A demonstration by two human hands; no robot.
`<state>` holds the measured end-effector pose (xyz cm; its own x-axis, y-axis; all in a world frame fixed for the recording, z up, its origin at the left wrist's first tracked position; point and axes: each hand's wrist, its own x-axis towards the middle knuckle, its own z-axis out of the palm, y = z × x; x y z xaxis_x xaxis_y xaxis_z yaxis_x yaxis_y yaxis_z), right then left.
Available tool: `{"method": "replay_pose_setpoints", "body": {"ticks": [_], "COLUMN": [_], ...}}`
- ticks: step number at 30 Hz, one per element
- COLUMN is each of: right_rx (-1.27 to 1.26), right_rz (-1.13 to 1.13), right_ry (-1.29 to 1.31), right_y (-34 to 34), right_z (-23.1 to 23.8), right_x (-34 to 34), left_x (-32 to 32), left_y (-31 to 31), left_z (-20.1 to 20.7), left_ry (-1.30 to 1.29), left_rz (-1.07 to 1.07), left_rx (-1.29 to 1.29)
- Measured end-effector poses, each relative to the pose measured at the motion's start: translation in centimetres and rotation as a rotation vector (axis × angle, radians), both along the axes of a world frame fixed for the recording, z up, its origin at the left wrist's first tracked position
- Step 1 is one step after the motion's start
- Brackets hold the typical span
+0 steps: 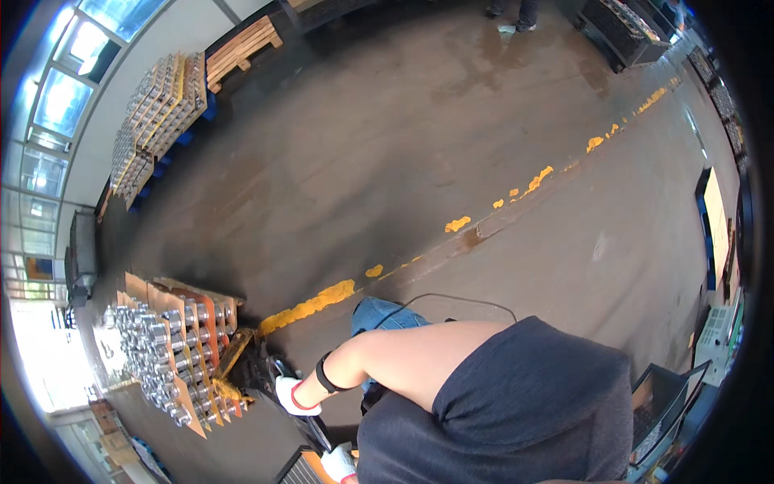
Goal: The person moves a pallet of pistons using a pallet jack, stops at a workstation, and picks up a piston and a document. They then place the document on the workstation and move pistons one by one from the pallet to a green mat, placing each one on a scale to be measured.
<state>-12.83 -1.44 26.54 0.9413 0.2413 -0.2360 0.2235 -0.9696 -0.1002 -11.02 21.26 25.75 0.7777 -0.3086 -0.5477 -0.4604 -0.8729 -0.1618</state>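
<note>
My right hand (297, 396), in a white glove with a red cuff, is closed around the black handle (319, 432) of a pallet jack. Lower down, my left hand (339, 462), gloved the same way, is at the handle's near end and looks closed on it; its fingers show only in part. Beyond the handle is the yellow body (232, 389) of the jack. Next to it stands a load of shiny metal cylindrical parts (165, 343), stacked in layers between cardboard sheets (187, 395).
A worn yellow line (314, 306) crosses the dark floor. Back left are more stacked parts (165, 101) and a wooden pallet (242, 50). A dark bin (622, 32) and another person's legs (526, 14) are at the far side. A thin cable (472, 298) loops beside me.
</note>
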Motion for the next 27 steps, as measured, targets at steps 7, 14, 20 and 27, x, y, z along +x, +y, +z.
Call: {"method": "replay_pose_setpoints", "body": {"ticks": [7,14,20,27], "right_rx": [0.06,0.039,0.033,0.063], "right_rz": [-0.145,-0.238,-0.215,-0.223], "right_ry": [0.089,0.069,0.027,-0.013], "right_y": [1.1,7.8,7.9,9.2], "right_z": [5.2,12.4,9.2,9.2], "right_x": [-11.3,-19.6,-22.8,-23.9], "left_x": [-11.2,-15.0,-19.5,-20.3], "left_y": [0.2,8.7,7.9,9.0], "left_z": [5.0,9.4,8.7,9.2], "left_ry": [-0.088,-0.099,-0.047,-0.039], "left_rz": [0.267,0.086,0.072,0.133], "left_rx": [-0.238,-0.29,-0.213,-0.229]}}
